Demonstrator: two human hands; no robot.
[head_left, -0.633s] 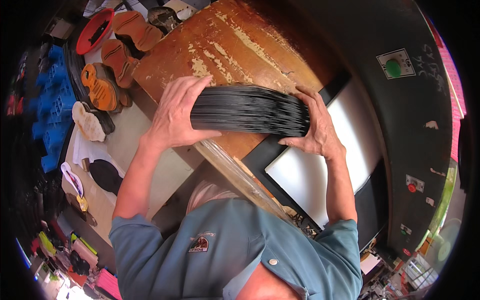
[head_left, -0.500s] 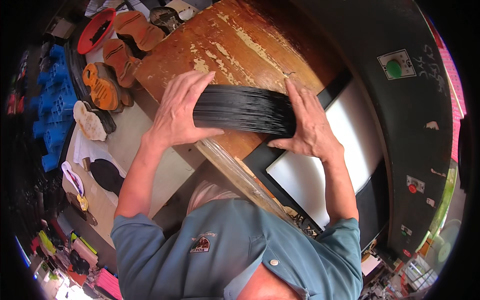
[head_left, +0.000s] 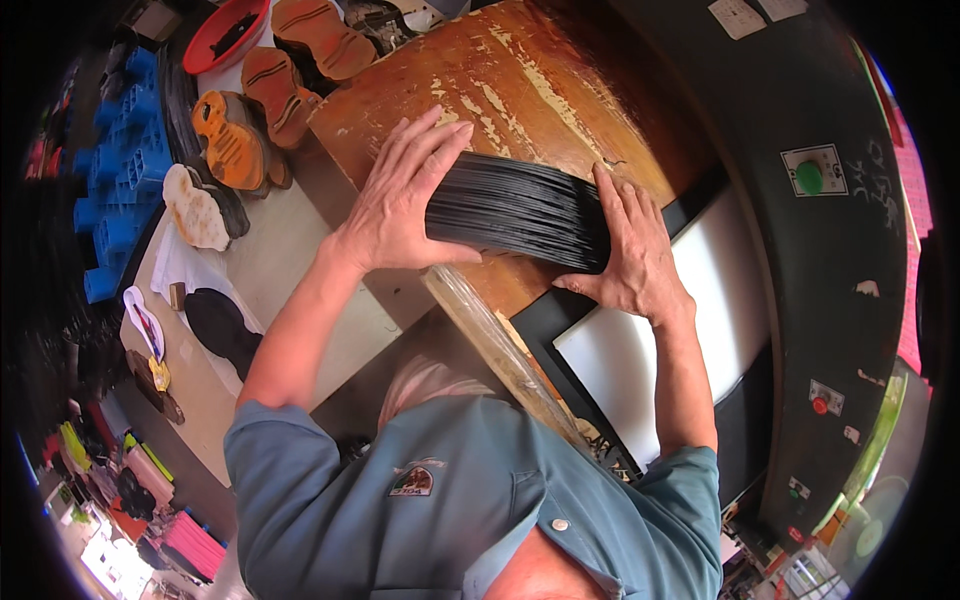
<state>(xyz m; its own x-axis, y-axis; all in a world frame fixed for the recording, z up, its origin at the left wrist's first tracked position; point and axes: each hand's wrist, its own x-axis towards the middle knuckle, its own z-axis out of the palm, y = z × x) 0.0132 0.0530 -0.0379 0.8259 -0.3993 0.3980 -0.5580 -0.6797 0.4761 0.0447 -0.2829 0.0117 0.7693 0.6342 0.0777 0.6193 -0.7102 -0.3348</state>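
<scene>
Between my two hands is a thick stack of thin black sheets, its many layered edges facing up. My left hand presses on the left end, fingers stretched along the far side and thumb on the near side. At the right end, my right hand clasps the stack with its fingers and thumb. Under the stack is a worn brown wooden board with scraped pale streaks. I cannot tell whether the stack rests on the board or is held just above it.
Orange sole-shaped stacks, a red bowl and blue plastic pieces stand at the left. A black sole-shaped piece lies nearer. A white panel and a dark machine with a green button are at the right.
The whole view has shifted, so the board and side items appear further right. My left hand's fingertips have moved up a little along the stack's left end. Both hands keep hold of it.
</scene>
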